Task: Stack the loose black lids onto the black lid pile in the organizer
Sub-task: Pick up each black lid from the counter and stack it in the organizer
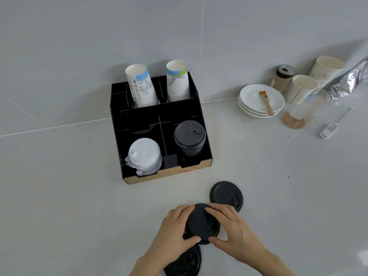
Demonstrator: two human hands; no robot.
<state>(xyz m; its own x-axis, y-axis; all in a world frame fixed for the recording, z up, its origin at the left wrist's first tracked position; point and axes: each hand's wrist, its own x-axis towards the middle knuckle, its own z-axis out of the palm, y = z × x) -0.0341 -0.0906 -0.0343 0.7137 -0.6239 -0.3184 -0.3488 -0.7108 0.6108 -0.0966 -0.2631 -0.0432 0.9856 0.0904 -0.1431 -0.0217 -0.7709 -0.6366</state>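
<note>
Both hands grip a small stack of black lids (201,223) just above the counter. My left hand (175,228) holds its left rim. My right hand (233,228) holds its right rim. Another loose black lid (226,195) lies flat on the counter just behind my right hand. A third loose black lid (185,261) lies under my left wrist, partly hidden. The black organizer (139,116) stands further back, with the black lid pile (189,139) in its front right compartment.
White lids (144,156) fill the organizer's front left compartment; two paper cup stacks (142,86) stand at its back. At the right are stacked white plates (258,100) with a brush, a spice jar, paper cups, a glass (304,110), a foil bag and a thermometer (329,130).
</note>
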